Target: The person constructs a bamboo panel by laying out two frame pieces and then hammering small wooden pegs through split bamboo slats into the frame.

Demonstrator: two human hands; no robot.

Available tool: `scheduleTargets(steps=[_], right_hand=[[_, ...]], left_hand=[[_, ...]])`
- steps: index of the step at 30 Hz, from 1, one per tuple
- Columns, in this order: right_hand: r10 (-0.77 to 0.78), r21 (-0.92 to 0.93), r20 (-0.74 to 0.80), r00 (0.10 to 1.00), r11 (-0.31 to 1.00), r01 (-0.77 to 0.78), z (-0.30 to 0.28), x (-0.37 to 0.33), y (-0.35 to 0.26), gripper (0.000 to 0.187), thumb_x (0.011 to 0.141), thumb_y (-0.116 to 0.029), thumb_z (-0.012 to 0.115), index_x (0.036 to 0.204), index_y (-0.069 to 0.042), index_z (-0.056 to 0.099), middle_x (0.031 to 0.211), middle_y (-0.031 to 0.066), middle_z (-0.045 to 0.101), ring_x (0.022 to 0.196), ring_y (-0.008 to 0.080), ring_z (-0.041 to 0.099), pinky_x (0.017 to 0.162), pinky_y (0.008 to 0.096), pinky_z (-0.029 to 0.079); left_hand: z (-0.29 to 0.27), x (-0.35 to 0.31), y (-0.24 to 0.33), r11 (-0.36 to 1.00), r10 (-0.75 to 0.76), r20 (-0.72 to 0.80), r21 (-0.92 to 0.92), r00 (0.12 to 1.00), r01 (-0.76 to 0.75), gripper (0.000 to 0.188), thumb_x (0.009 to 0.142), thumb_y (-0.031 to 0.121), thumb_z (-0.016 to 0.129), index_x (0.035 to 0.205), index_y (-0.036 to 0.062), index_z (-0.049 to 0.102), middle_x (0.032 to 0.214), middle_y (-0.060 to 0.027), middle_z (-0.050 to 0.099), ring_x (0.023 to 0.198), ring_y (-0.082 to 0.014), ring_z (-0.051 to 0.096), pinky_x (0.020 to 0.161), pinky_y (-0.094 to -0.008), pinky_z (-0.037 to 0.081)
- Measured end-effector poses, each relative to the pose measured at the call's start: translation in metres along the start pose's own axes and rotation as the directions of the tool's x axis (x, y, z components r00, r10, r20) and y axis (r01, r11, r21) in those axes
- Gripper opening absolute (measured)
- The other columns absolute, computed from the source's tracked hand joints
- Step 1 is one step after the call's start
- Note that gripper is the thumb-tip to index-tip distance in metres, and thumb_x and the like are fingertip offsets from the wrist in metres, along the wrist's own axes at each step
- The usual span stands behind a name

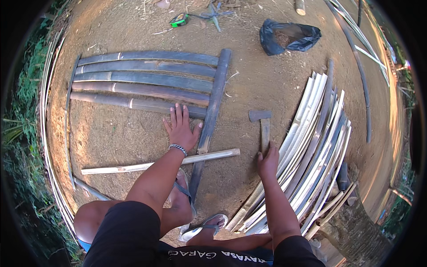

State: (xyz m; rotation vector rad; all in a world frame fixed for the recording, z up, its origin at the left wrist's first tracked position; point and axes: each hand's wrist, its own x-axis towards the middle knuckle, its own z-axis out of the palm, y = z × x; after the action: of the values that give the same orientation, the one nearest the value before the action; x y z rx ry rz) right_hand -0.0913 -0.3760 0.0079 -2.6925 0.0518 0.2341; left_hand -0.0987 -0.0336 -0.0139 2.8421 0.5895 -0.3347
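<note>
My left hand (181,129) lies with its fingers spread, the fingertips on the nearest dark bamboo slat (151,104) close to its right end. Several such slats run side by side between a thin pole (69,107) on the left and a thicker dark bamboo pole (215,91) on the right. A pale split bamboo strip (213,155) passes under my left forearm and across the thicker pole. My right hand (268,162) is closed round the lower handle of a hatchet (265,129). The hatchet's metal head points away from me, over the ground.
A large pile of split bamboo strips (307,133) lies to the right of my right arm. Beyond it rests a log (356,222). A black plastic bag (290,38) and a green tape measure (179,20) are on the dirt at the far side. My sandalled feet (207,227) are close below.
</note>
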Motion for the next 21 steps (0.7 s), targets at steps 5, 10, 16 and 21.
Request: scheduleTargets(steps=[5,10,16,21], right_hand=[[-0.026,0.076,0.120,0.992,0.997,0.017,-0.015,-0.015,-0.002,0.077,0.083,-0.014,0.081,0.150,-0.003,0.044,0.129,0.0260,0.056,0.121,0.0455,0.056,0.107,0.0483,0.046],[-0.212,0.096,0.196,0.958,0.976,0.196,-0.055,-0.019,0.028,0.061,0.082,-0.008,0.079,0.139,-0.007,0.058,0.125,0.0229,0.060,0.118,0.0437,0.058,0.104,0.0470,0.048],[-0.205,0.080,0.235,0.950,0.978,0.192,-0.105,-0.018,0.052,0.044,0.079,0.009,0.060,0.119,-0.006,0.071,0.114,0.0187,0.064,0.109,0.0403,0.064,0.095,0.0452,0.053],[0.012,0.054,0.260,0.965,0.998,-0.027,-0.138,-0.053,0.093,0.051,0.079,-0.002,0.080,0.129,-0.007,0.070,0.112,0.0155,0.073,0.091,0.0298,0.072,0.083,0.0383,0.058]], left_hand=[[-0.018,0.001,0.004,0.998,0.007,0.114,0.053,0.993,-0.013,0.098,0.097,0.063,0.054,0.168,0.0122,0.009,0.176,-0.0148,0.001,0.162,-0.0364,-0.003,0.125,-0.0657,0.001],[-0.060,0.013,0.004,0.985,0.055,0.437,0.126,0.898,-0.122,0.102,0.095,0.065,0.057,0.168,0.0138,0.007,0.176,-0.0123,-0.006,0.162,-0.0359,-0.003,0.123,-0.0683,0.012],[-0.141,0.060,-0.059,0.782,-0.048,0.912,0.288,0.407,-0.553,0.102,0.092,0.069,0.060,0.167,0.0119,0.020,0.169,-0.0199,0.028,0.152,-0.0384,0.037,0.123,-0.0510,0.032],[-0.200,0.019,-0.089,0.754,0.016,0.901,0.274,0.434,-0.597,0.100,0.092,0.069,0.062,0.165,0.0118,0.026,0.158,-0.0217,0.046,0.146,-0.0394,0.045,0.122,-0.0453,0.036]])
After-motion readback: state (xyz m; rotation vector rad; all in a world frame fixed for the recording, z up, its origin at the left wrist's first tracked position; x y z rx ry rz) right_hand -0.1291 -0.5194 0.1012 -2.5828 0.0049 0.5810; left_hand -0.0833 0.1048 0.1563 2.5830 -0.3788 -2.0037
